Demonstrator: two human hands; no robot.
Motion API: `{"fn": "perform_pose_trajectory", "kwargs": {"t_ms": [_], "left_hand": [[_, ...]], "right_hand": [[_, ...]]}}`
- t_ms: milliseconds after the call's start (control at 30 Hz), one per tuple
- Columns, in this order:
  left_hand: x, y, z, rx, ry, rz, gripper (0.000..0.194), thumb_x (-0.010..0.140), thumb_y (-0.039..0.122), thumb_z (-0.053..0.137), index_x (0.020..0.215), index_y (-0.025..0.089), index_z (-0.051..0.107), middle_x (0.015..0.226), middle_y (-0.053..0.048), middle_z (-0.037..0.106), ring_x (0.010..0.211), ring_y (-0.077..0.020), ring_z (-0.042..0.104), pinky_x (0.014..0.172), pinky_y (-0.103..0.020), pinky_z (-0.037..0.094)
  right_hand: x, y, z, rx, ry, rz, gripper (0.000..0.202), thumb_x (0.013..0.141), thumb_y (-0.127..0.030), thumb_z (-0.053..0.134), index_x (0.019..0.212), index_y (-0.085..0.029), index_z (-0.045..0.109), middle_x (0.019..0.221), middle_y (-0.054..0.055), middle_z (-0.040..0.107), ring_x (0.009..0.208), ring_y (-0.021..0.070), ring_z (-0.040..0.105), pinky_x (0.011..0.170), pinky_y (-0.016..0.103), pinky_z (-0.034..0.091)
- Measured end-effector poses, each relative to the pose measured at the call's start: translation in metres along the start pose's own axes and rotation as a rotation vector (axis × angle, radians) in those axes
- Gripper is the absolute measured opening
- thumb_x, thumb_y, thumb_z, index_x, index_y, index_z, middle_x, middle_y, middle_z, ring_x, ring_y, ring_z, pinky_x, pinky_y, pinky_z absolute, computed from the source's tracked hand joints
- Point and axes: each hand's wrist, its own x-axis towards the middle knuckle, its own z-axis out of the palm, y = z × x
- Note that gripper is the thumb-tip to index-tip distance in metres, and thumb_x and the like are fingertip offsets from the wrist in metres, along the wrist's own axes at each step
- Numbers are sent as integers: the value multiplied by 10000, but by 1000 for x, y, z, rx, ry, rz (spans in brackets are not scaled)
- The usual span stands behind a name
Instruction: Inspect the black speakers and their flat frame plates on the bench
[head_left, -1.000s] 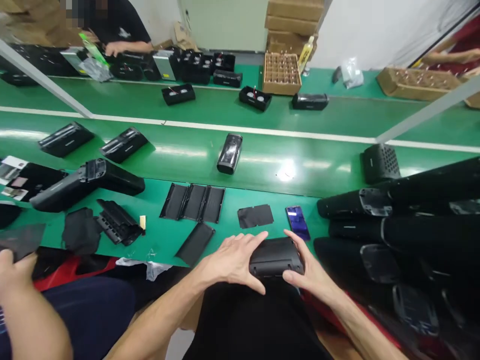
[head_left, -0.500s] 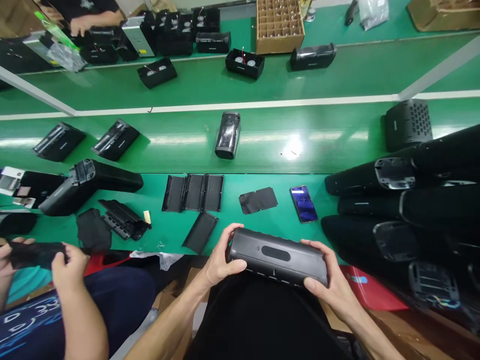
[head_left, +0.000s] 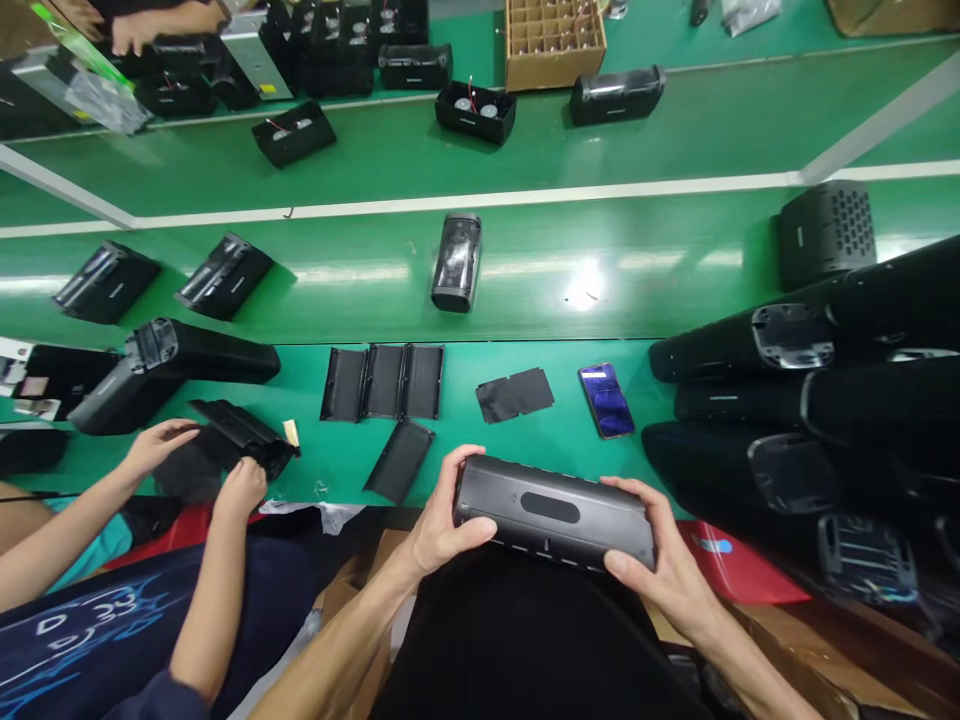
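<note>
A long black speaker housing (head_left: 555,512) with an oval recess on its upper face is held over the table's front edge. My left hand (head_left: 448,520) grips its left end, thumb across the near side. Round the right end are the fingers and thumb of my right hand (head_left: 660,545). Beyond it on the green table lie a flat black sheet (head_left: 516,395), a phone (head_left: 606,400), three joined black panels (head_left: 385,382) and a single black panel (head_left: 400,460).
Large black speaker bodies (head_left: 735,400) are stacked at the right. At the left, a co-worker's hands (head_left: 244,487) touch black parts. Behind the table, a green conveyor (head_left: 337,280) carries several black housings. A cardboard box with dividers (head_left: 555,60) stands at the back.
The co-worker's hands have moved right and forward, from a dark piece to the black parts on the table. The view has shifted slightly. My hands keep the same hold on the speaker housing.
</note>
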Motion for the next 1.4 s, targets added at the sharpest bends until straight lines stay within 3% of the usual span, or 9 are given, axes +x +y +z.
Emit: {"fn": "perform_pose_trajectory", "kwargs": {"t_ms": [267,500,633,767,1033,1233,1400], "left_hand": [[5,-7,9,-83,120,10,811,762,564,788,1432,267,439,1228,-76,570,1051,-283,554,935,-397,437],[-1,-8,-1,-4,20,-53,1069,716,546,875,1575,340,273,1606,-110,367,1326,-367,490,1117,-475,392],[-3,-4,2,50,55,15,978,725,566,865,1522,303,363,1573,-125,394,1386,-389,449,1170,-512,362],[-5,1,5,95,80,129,926,720,562,872,1474,271,419,1558,-143,384,1466,-397,363,1243,-543,260],[-4,-3,15,87,149,138,888,724,584,863,1450,272,457,1528,-141,405,1459,-410,370,1246,-562,256],[-2,-5,-2,77,-59,149,761,872,576,724,1502,279,419,1589,-146,357,1519,-405,291,1261,-562,221],[-9,-3,-2,112,-12,204,712,866,514,741,1466,279,440,1530,-148,417,1467,-393,368,1227,-558,288]], "right_hand": [[12,2,6,28,43,28,718,832,-606,738,1423,-297,472,1492,122,510,1370,396,472,1095,498,415],[13,-4,-1,-69,-24,68,1010,685,-613,873,1520,-318,389,1605,131,432,1435,432,442,1132,536,416],[10,-12,1,-95,7,103,923,721,-565,870,1490,-335,415,1646,105,407,1493,418,390,1215,564,317],[2,-17,1,-89,27,93,887,718,-559,868,1458,-341,431,1645,99,416,1509,417,376,1229,569,304],[6,-6,1,-32,49,89,840,715,-545,870,1421,-325,473,1605,106,462,1494,424,398,1230,540,316],[14,2,-12,-56,-27,109,879,671,-574,883,1411,-334,473,1628,110,451,1494,436,399,1187,565,375],[9,0,-12,-77,-49,120,965,707,-583,860,1523,-334,408,1652,111,401,1482,432,402,1189,554,357]]}}
